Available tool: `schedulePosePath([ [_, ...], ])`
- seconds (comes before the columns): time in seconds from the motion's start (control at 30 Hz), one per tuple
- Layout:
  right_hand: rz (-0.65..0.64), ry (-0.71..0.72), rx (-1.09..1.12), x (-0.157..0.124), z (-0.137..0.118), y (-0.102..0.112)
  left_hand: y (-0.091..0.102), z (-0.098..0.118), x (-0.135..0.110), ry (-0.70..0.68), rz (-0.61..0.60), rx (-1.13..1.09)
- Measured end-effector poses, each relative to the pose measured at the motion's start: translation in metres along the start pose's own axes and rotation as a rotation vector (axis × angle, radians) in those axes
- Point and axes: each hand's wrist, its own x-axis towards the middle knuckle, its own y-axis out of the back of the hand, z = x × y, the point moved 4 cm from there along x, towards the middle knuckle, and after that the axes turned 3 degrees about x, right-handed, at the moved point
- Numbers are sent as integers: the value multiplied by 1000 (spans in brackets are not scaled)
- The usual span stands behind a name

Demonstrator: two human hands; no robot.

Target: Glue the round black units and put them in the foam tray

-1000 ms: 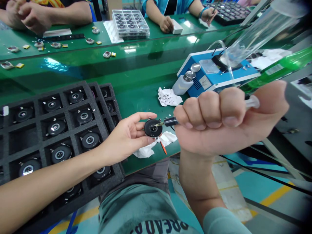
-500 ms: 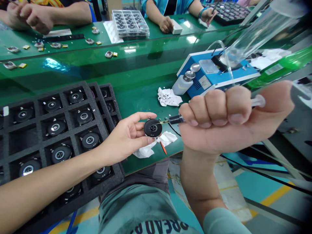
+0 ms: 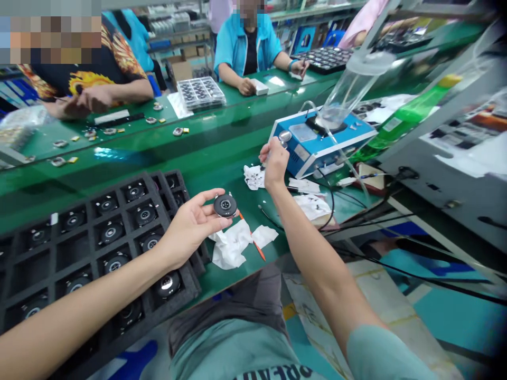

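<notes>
My left hand pinches a round black part by its edge between thumb and fingertips, face up, above the green bench. My right hand is stretched far forward with curled fingers, closed on the syringe, of which only a pale bit shows at its left side. It hovers by the metal-capped white bottle in front of the blue dispenser box. The black foam tray beside my left arm holds several similar round parts in its pockets.
White wipes and an orange stick lie under my left hand; a speckled tissue sits near my right. Cables run right of the box. A green bottle and a clear cylinder lean at right. Two people work across the bench.
My right hand pulled the syringe tip off the round part and swung far forward to the blue box. My head lifted, so the view widened. The left hand keeps the part.
</notes>
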Motion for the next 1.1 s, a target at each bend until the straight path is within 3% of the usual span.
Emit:
schedulePosePath([
  [0.13, 66, -73, -222, -20, 17, 9, 0, 0, -10, -24, 51, -47],
  [0.23, 66, -63, -173, -29, 20, 15, 7, -7, -20, 2, 50, -90],
  [0.37, 56, -26, -147, -33, 25, 18, 33, 0, -46, -89, 154, -75],
  [0.5, 25, 5, -173, -35, 30, 23, 90, 26, -91, -206, 380, 88],
  [0.63, 48, 60, -184, -33, 34, 25, 163, 48, -145, -167, 701, 327],
  [0.77, 51, 118, -202, -34, 35, 24, 202, 49, -186, -138, 791, 370],
  [0.93, 15, 143, -229, -39, 31, 19, 198, 36, -196, -112, 750, 400],
  [1.1, -20, 146, -259, -41, 29, 20, 170, 25, -165, -91, 598, 468],
])
